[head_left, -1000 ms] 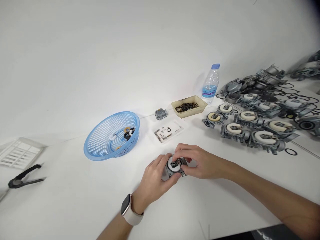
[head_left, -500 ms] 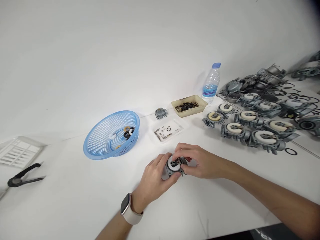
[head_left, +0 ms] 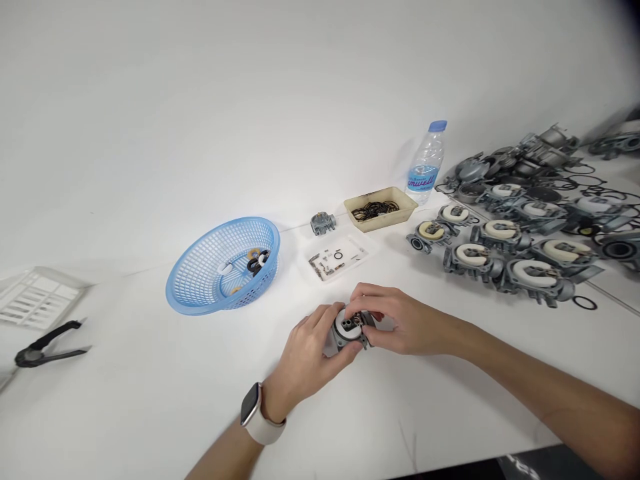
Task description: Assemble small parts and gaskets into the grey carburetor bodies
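Observation:
A grey metal carburetor [head_left: 337, 341] rests on the white table in front of me, with a white ring-shaped float [head_left: 355, 333] on its upper side. My left hand [head_left: 310, 350] is closed around its left side, thumb along the near edge and fingers at the far edge. From the right, my right hand [head_left: 395, 321] curls over the carburetor, its thumb and fingertips closed at the right end of the float. Any small part between those fingertips is too hidden to make out.
Beyond the hands lie a white tray [head_left: 356, 265] of small parts, a single carburetor [head_left: 323, 223] and a beige tray [head_left: 393, 219] of black rings. A blue basket [head_left: 187, 308] and pliers [head_left: 37, 357] lie left. At right are a bottle [head_left: 425, 157] and several carburetors [head_left: 535, 275].
The camera view has shifted slightly. Both hands keep the same grip on the carburetor, and the right fingertips stay at the float's right end.

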`<control>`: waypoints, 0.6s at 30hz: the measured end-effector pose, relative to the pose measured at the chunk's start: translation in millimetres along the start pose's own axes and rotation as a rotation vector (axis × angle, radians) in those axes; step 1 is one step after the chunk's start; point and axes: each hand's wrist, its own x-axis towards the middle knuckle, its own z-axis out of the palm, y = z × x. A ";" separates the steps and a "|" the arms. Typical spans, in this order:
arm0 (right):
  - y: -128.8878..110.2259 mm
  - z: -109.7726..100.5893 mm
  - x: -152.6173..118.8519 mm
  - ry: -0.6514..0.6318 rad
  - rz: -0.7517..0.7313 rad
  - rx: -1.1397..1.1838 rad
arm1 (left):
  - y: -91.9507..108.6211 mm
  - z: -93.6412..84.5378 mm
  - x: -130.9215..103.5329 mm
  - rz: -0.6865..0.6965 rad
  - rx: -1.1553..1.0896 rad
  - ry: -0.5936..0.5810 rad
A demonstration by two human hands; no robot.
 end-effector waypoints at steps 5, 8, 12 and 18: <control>-0.6 -0.1 0.5 0.006 -0.005 0.003 | -0.4 0.3 0.0 0.005 0.005 0.000; -1.1 -0.2 1.0 0.004 0.001 0.004 | -0.5 0.6 0.0 0.008 0.011 0.003; -1.0 -0.2 0.4 -0.008 0.016 0.002 | -0.6 0.6 -0.8 0.003 0.010 -0.003; -1.4 -0.4 0.9 -0.016 0.030 -0.007 | -1.9 0.7 -0.2 0.000 0.017 -0.009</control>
